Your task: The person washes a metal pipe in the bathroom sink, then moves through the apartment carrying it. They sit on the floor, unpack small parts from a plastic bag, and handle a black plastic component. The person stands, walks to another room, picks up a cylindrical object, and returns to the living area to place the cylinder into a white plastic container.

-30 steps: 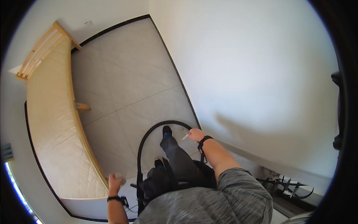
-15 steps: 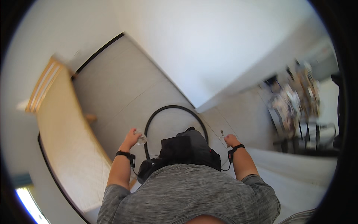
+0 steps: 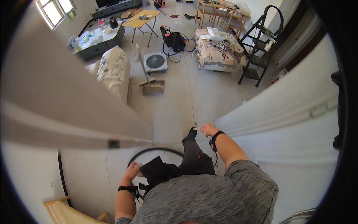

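Observation:
Down at my left side, my left hand (image 3: 131, 171) is closed round a small, clear, rounded object (image 3: 139, 173); its kind is unclear, and the fingers cover part of it. Ahead of my leg, my right hand (image 3: 209, 130) grips a slim, silvery tool (image 3: 198, 127) whose short end sticks out past the fist. Its exact kind is too small to make out. A black band with a small wired box sits on each of my wrists. One dark shoe (image 3: 192, 132) shows near the tool, stepping through the doorway.
A thick black hose (image 3: 149, 150) curves round my legs. White door panels flank me. Beyond lie a dustpan (image 3: 153, 88) with a brush, a square fan-like appliance (image 3: 155, 62), a covered sofa (image 3: 113, 69), a folding table (image 3: 141, 19), a cloth-covered bench (image 3: 220, 56) with cables and a black stepladder (image 3: 257, 59).
I have turned right, from the wall and wooden bed toward the doorway and furnished room. My right hand has swung forward with the tool; the left still holds the clear object.

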The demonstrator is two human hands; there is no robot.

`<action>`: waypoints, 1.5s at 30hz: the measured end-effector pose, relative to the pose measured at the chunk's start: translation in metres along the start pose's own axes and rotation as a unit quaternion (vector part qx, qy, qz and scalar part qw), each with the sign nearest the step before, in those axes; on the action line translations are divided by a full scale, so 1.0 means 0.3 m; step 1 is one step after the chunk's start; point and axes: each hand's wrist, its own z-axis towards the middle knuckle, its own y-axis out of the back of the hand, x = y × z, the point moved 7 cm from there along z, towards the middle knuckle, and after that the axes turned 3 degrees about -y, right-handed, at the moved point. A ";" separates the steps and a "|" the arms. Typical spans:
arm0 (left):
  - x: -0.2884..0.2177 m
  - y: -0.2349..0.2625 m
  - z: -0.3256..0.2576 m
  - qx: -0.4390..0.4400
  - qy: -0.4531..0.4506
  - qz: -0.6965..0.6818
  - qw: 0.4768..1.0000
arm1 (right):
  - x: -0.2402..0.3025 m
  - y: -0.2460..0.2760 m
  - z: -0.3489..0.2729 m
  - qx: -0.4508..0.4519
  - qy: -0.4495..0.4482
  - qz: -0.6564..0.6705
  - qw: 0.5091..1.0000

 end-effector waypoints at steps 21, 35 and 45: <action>-1.603 -0.141 1.384 0.020 -0.091 -0.168 0.981 | 0.129 1.535 0.770 -0.063 0.076 0.467 0.879; -2.236 0.070 2.155 -0.089 -0.085 -0.038 0.992 | 0.014 1.914 1.494 -0.047 -0.077 0.473 0.877; -2.310 0.149 2.176 -0.210 0.048 -0.065 0.974 | 0.133 2.080 2.260 0.102 -0.116 0.390 0.908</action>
